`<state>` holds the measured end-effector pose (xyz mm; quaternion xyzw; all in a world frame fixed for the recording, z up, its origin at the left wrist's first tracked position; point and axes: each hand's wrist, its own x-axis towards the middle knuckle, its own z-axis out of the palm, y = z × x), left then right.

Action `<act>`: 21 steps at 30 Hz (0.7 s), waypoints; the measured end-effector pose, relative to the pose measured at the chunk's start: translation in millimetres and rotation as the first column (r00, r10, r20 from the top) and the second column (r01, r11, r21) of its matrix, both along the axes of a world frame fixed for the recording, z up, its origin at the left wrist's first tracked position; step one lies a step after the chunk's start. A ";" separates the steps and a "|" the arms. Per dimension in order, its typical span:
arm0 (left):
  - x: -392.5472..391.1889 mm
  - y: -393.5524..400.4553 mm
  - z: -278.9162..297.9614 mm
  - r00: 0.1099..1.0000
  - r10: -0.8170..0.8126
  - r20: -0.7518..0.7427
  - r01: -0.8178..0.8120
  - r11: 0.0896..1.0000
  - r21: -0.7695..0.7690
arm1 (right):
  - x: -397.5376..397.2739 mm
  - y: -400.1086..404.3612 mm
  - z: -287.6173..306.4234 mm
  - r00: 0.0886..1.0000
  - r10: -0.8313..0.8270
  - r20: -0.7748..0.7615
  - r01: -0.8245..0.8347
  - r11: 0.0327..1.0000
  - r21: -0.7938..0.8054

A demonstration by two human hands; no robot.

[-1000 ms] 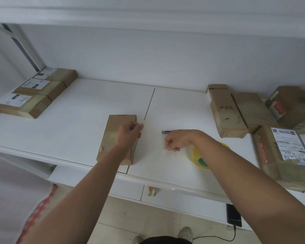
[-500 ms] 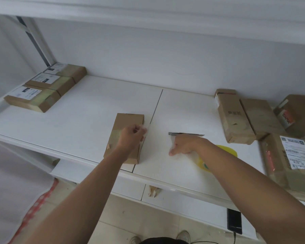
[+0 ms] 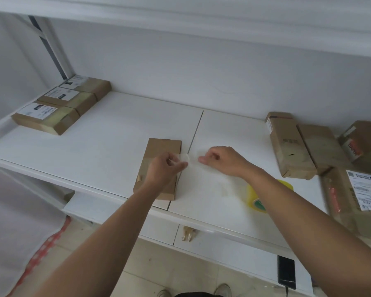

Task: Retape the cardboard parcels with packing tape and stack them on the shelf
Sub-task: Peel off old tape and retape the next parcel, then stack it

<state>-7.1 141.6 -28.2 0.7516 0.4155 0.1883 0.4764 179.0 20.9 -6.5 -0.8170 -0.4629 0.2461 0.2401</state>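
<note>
A flat brown cardboard parcel (image 3: 162, 166) lies at the centre of the white shelf (image 3: 94, 151), its long side running from 6 to 12 o'clock; what is inside cannot be told. The left hand (image 3: 166, 170) rests over its right half, thumb and fingers curled and pinching one end of a clear, glossy strip of tape (image 3: 191, 160). The right hand (image 3: 222, 159), at 3 o'clock from the parcel, has its fingers curled and pinches the other end, so the strip is held between the 2 hands just above the parcel's right edge.

A yellow roll of packing tape (image 3: 258, 197) lies on the shelf at 4 o'clock, partly hidden under the right forearm.

At 10 o'clock, 3 rectangular parcels with white labels (image 3: 58, 106) lie side by side, touching, wrapped in shiny tape. At 3 o'clock sits a cluster of plain cardboard parcels (image 3: 291, 146), long and boxy, and nearer at 4 o'clock a larger labelled parcel (image 3: 356, 200), blurred.

A black phone (image 3: 286, 272) lies on the lower shelf at 5 o'clock.
</note>
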 end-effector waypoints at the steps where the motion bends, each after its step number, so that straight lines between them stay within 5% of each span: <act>1: 0.4 -0.3 0.1 1.000 0.001 -0.010 -0.001 1.000 0.020 | -8.4 1.2 3.7 0.996 0.022 -0.085 -0.019 0.999 0.038; 9: -5.5 3.3 2.4 0.999 -0.045 -0.025 0.046 0.997 0.063 | -50.9 19.8 -3.6 0.924 -0.027 -0.382 0.098 0.981 0.166; 16: -30.1 31.4 18.5 0.993 -0.120 0.000 0.119 0.991 0.057 | -61.7 38.1 1.3 0.971 -0.048 -0.233 0.115 0.953 0.282; 21: -46.9 41.3 27.1 0.995 -0.052 0.088 0.055 0.998 -0.027 | -77.5 49.9 3.3 0.963 -0.041 -0.268 0.132 0.935 0.330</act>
